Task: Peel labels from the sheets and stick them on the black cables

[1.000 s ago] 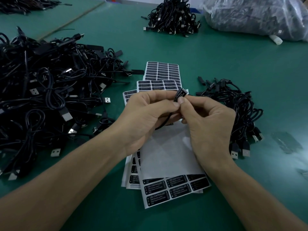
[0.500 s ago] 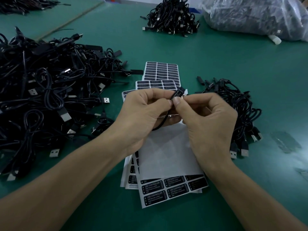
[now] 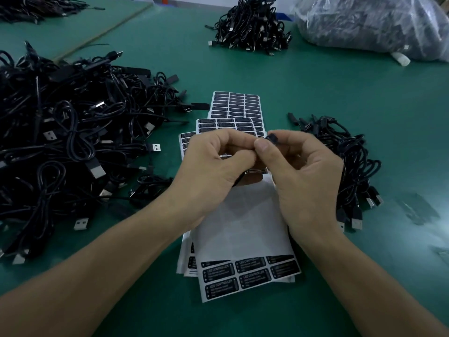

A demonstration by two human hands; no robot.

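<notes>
Table mat (image 3: 315, 93): plain green. Cable heaps (image 3: 60, 142) at 9, 12 and 3 o'clock: black, with silver plug tips. Held cable (image 3: 272, 137), centre: black. Label sheets (image 3: 243, 239): white backing bearing a grid of black labels (image 3: 221, 287) with pale lettering. Bag (image 3: 369, 23), 1 o'clock: translucent grey.

Green table (image 3: 303, 98); cable heaps (image 3: 60, 142); label sheets (image 3: 243, 239); small cable bundle (image 3: 349, 161); plastic bag (image 3: 369, 23)
</notes>
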